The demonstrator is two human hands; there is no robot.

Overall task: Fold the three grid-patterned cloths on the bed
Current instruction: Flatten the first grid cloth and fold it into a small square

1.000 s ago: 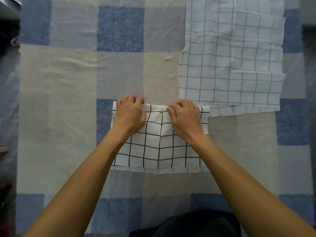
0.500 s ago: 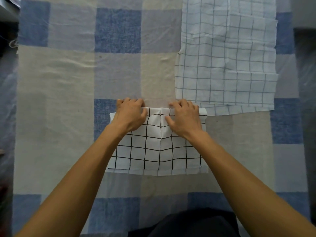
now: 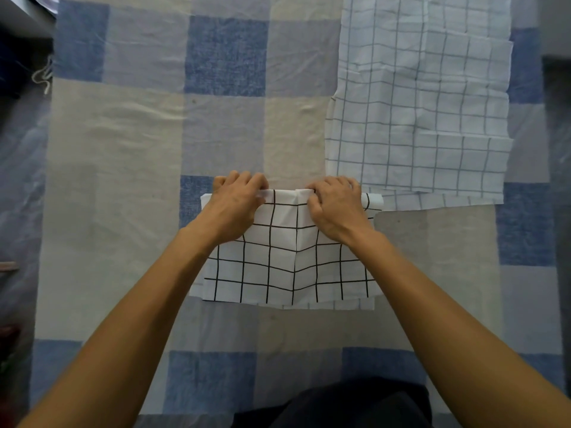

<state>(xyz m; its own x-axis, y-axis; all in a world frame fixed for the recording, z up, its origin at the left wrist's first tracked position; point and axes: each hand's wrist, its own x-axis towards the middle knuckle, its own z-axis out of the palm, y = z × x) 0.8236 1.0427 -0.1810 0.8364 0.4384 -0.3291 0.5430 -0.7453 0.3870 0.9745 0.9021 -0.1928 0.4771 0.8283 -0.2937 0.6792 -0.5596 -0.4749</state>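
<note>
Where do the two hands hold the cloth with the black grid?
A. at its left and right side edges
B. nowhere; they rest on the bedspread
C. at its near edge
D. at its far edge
D: the left hand and the right hand both pinch the far edge of the black-grid cloth, one on each side of its central crease, and nothing touches its near edge.

The left hand and right hand pinch the cloth's far edge, fingers curled over it. Just beyond the right fingers lie paler cloths.
</note>
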